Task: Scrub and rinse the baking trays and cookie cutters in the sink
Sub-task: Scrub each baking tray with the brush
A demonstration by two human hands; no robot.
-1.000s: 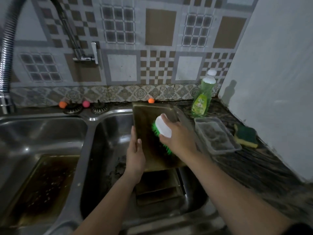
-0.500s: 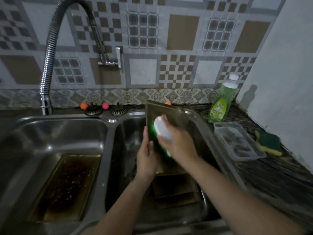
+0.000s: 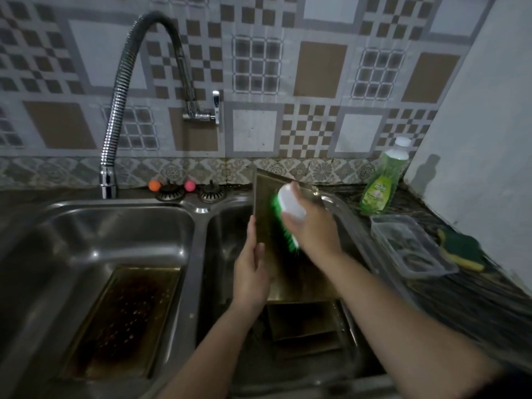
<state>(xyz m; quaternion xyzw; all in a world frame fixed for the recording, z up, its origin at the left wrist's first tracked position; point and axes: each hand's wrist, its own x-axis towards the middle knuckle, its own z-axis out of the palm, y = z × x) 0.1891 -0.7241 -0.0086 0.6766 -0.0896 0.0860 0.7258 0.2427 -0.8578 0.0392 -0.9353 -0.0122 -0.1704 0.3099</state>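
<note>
A baking tray stands tilted in the right basin of the sink, just right of the frame's centre, its top edge leaning toward the back wall. The right hand grips a brush with a white back and green bristles, pressing the bristles against the tray's upper face. The left hand steadies the tray's left edge, fingers fairly straight along it and the thumb on the tray's face. Below the tray, more dark trays lie stacked at the bottom of the same basin.

In the left basin, at lower left, another tray lies flat, its floor dark and stained. A flexible tap arches from the tiled wall at upper centre down over the left basin. Behind the sink sit two strainers with an orange and a pink ball beside them.

On the counter at right stand a green soap bottle, a clear plastic container and, beside it, a green-and-yellow sponge.
</note>
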